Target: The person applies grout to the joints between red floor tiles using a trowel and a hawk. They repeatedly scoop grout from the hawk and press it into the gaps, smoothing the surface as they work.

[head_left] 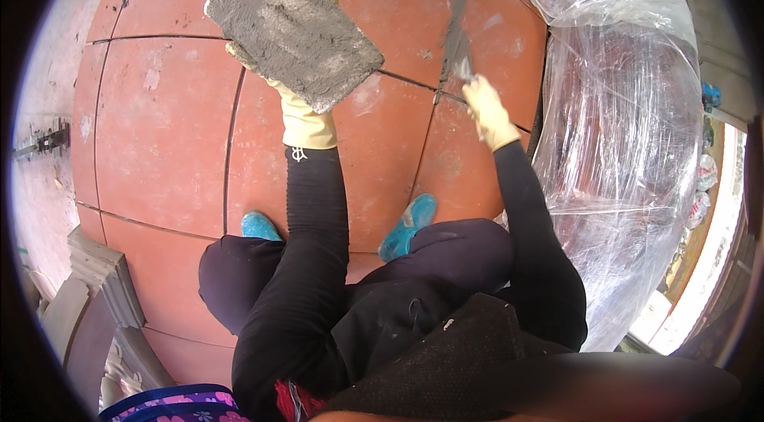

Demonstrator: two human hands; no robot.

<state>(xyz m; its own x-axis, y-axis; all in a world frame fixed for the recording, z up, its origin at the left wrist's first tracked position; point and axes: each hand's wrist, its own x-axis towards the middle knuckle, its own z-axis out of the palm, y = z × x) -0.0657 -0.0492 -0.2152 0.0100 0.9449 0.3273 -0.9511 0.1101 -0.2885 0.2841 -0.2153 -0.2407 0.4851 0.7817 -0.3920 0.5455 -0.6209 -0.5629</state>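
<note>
My left hand (306, 115), in a pale yellow rubber glove, is closed round a rectangular board (290, 20) from beneath. Rough grey mortar covers the board's upper face, and a few fingertips show past its far edge. To the right, my right hand (489, 111), gloved alike, grips a small trowel (464, 70) whose blade is smeared by motion. The blade is at a joint between red floor tiles. Grey mortar (456, 36) lines that joint from near the blade toward the far edge.
Large red tiles (167, 119) with dark joints lie around my turquoise shoes (408, 227). On the right stands a long bulk wrapped in clear plastic (613, 135). Grey moulded pieces (103, 275) are stacked at the lower left, near a purple flowered cloth (175, 404).
</note>
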